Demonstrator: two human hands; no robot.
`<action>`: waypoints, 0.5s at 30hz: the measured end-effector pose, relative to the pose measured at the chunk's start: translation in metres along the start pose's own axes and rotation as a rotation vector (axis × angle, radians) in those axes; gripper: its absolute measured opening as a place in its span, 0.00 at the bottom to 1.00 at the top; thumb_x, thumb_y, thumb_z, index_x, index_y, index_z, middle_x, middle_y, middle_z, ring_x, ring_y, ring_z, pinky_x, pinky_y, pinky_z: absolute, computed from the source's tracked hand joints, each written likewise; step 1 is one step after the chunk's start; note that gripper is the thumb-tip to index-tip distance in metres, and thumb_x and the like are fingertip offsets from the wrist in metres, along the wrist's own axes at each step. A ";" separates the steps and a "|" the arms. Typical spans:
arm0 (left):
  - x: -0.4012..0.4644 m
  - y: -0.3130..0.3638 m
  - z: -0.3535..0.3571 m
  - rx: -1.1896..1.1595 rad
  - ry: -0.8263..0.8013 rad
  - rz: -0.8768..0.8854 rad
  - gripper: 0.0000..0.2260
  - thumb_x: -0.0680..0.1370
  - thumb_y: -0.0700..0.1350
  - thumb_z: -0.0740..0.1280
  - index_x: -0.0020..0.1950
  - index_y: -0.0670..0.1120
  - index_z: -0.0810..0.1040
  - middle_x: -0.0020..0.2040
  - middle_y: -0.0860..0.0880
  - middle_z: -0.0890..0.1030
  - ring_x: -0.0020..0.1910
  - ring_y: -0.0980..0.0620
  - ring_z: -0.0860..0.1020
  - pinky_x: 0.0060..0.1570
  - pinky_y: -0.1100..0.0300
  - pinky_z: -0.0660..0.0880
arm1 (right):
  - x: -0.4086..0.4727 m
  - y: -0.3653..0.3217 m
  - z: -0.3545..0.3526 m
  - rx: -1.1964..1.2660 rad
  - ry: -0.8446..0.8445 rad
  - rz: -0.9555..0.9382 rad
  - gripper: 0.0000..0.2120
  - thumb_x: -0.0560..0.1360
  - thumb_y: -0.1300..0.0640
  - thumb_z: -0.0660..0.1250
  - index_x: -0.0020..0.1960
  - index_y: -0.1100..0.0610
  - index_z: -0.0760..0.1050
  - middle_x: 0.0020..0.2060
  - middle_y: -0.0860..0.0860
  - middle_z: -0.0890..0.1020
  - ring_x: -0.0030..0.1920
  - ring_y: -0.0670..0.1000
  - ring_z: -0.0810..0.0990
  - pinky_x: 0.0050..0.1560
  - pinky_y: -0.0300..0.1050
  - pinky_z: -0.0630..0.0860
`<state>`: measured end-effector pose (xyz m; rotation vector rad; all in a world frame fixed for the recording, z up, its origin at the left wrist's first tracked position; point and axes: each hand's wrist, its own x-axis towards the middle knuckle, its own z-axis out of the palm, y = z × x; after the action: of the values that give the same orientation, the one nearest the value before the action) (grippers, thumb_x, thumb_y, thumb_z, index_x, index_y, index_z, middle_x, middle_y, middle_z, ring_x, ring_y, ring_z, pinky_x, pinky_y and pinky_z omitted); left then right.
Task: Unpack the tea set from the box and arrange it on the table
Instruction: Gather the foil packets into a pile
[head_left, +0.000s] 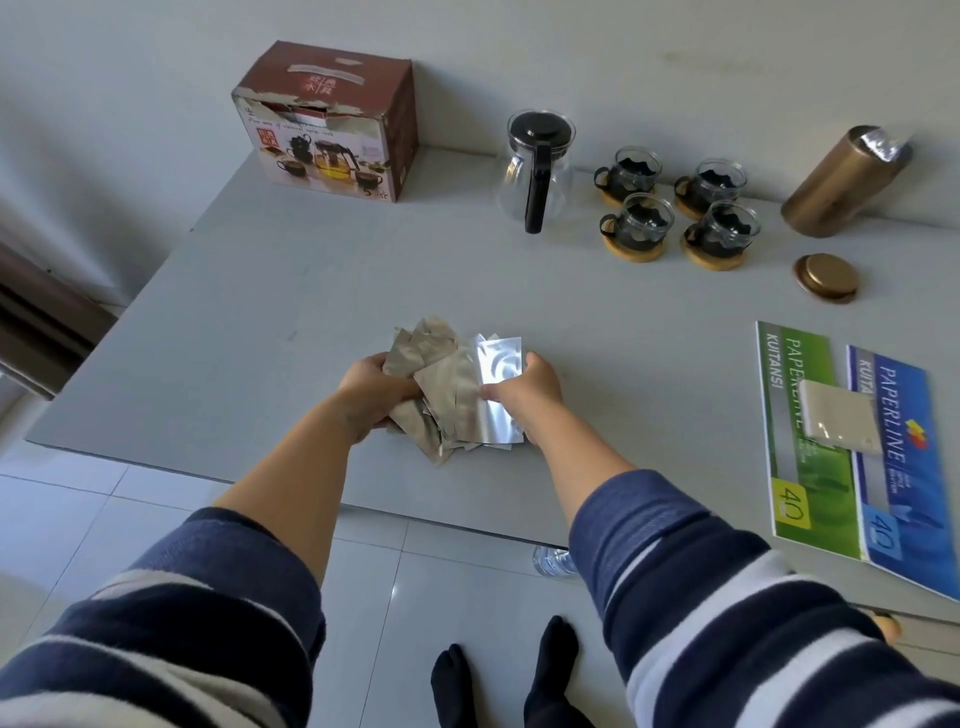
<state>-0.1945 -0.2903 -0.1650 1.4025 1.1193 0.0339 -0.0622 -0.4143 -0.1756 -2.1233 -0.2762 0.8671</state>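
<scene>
**Both hands gather the foil sachets while the tea set stands unpacked beyond**

Both hands are closed around a loose pile of foil sachets (452, 389) on the grey table (260, 291). The left hand (371, 389) curls round the crumpled, dull-gold side of the pile; the right hand (530, 389) pinches the shiny silver packets on the opposite side, thumb on top. The pile sits between the two hands, equally near to each, and its long axis runs from the person toward the glass teapot (537, 171).

Taking the pile as landmark: the teapot, with black lid and handle, stands well beyond it and slightly right. Just right of the teapot four glass cups (680, 208) in black holders sit on wooden coasters in a two-by-two group. The tea set box (332, 124), brown with torn top edges and a picture of the set, stands beyond and left. A gold canister (841, 182) with foil at its mouth leans far right, its gold lid (826, 278) lying apart in front of it.

Right of the pile lie two receipt books (841, 447), green and blue, both printed "PAPERLINE", "KUITANSI" and "40", with a small beige pad (841, 415) across them.

The unpacking looks complete; the sachets probably belong in the canister, which is nearer the right hand.
</scene>
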 end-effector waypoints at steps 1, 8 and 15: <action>-0.001 0.000 0.002 0.001 -0.018 0.010 0.14 0.72 0.39 0.72 0.56 0.44 0.77 0.47 0.43 0.83 0.42 0.45 0.83 0.42 0.51 0.82 | -0.001 0.002 -0.001 0.019 -0.003 0.001 0.23 0.68 0.61 0.75 0.60 0.58 0.72 0.50 0.51 0.76 0.52 0.54 0.78 0.53 0.45 0.74; -0.019 0.027 0.020 -0.042 -0.045 0.102 0.13 0.73 0.38 0.70 0.53 0.49 0.73 0.47 0.45 0.82 0.43 0.45 0.82 0.41 0.52 0.82 | -0.008 0.006 -0.030 0.260 0.030 0.031 0.30 0.66 0.61 0.77 0.64 0.57 0.70 0.58 0.52 0.79 0.51 0.53 0.78 0.47 0.46 0.77; -0.042 0.090 0.078 -0.079 -0.251 0.220 0.17 0.73 0.37 0.71 0.60 0.47 0.73 0.49 0.44 0.82 0.42 0.46 0.83 0.38 0.54 0.82 | -0.038 0.006 -0.136 0.549 0.005 0.098 0.19 0.70 0.63 0.73 0.57 0.53 0.72 0.55 0.55 0.82 0.57 0.56 0.81 0.62 0.57 0.75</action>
<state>-0.1158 -0.3519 -0.0876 1.4107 0.7465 0.0573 -0.0006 -0.5181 -0.1018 -1.6345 0.0686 0.8747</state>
